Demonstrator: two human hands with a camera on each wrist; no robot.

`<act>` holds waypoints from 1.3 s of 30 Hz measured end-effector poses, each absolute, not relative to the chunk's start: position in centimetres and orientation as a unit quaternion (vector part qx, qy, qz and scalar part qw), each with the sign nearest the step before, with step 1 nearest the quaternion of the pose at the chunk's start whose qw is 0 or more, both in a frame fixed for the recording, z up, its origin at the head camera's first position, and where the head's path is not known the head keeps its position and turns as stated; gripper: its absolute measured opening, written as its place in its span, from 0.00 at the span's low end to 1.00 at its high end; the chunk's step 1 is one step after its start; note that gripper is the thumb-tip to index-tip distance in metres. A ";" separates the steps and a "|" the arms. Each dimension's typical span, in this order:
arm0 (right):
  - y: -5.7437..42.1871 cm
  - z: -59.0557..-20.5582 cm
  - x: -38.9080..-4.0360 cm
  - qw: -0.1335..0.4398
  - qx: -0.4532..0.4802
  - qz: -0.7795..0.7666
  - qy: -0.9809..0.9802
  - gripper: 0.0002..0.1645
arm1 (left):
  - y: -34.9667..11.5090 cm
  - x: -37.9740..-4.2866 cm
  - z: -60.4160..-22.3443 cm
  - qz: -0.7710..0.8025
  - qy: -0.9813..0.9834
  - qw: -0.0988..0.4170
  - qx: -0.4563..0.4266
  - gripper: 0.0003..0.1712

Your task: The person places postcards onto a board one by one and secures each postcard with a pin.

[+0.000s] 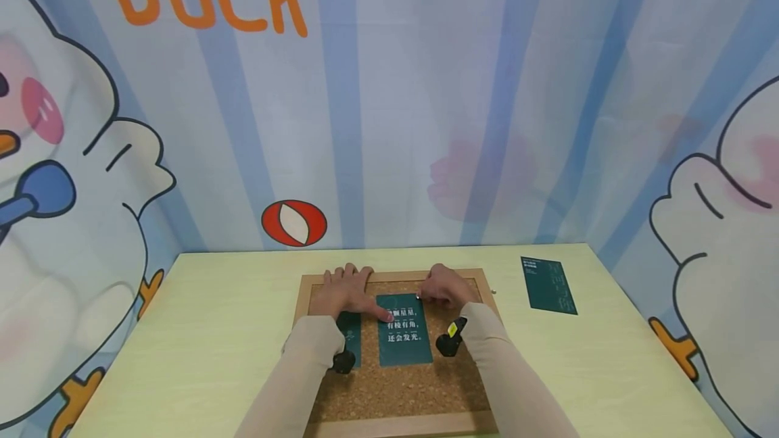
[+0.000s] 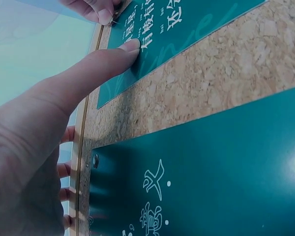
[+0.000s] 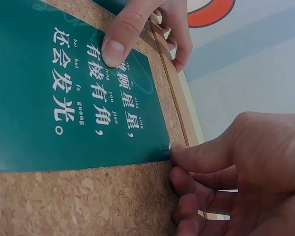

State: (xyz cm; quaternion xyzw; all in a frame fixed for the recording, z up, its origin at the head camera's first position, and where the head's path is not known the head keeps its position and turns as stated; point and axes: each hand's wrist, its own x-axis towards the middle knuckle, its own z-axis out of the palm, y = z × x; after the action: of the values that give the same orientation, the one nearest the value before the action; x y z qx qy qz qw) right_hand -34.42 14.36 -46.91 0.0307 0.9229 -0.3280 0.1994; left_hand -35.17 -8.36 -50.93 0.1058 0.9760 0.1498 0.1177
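Observation:
A green card with white Chinese text (image 1: 404, 350) lies on a wood-framed corkboard (image 1: 395, 394). My left hand (image 1: 343, 293) presses the card's upper left part with its thumb, its other fingers stretched over the board's top frame. At the card's upper right corner, my right hand (image 1: 447, 287) pinches a small metal thumbtack (image 3: 169, 147) between thumb and index finger; its pin is at the card's surface. Left of this card, a second green card (image 2: 211, 152) lies on the cork, partly hidden by my left arm in the head view. One thumbtack (image 2: 95, 161) sits in its corner.
Another green card (image 1: 549, 286) lies on the pale table (image 1: 231, 330), right of the board. A tiny object (image 1: 493, 292) is beside the board's right frame. Behind the table hangs a striped cloth (image 1: 402, 120) with duck drawings.

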 end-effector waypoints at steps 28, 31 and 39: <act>13.7 -46.8 -33.8 0.181 0.022 -0.304 0.935 0.13 | -8.4 -35.4 -51.1 0.146 0.976 0.121 0.107 0.73; 13.7 -46.7 -33.6 0.174 0.014 -0.299 0.938 0.12 | -8.4 -35.5 -51.3 0.145 0.976 0.119 0.106 0.73; 14.0 -47.0 -33.3 0.157 -0.004 -0.310 0.938 0.16 | -8.2 -34.5 -50.0 0.145 0.977 0.117 0.107 0.71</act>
State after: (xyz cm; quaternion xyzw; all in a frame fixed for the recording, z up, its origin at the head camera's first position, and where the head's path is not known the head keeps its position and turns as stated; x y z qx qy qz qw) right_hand -33.31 13.98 -47.03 -0.0041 0.9377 -0.3099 0.1568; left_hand -34.53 -8.20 -50.05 0.1070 0.9766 0.1454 0.1172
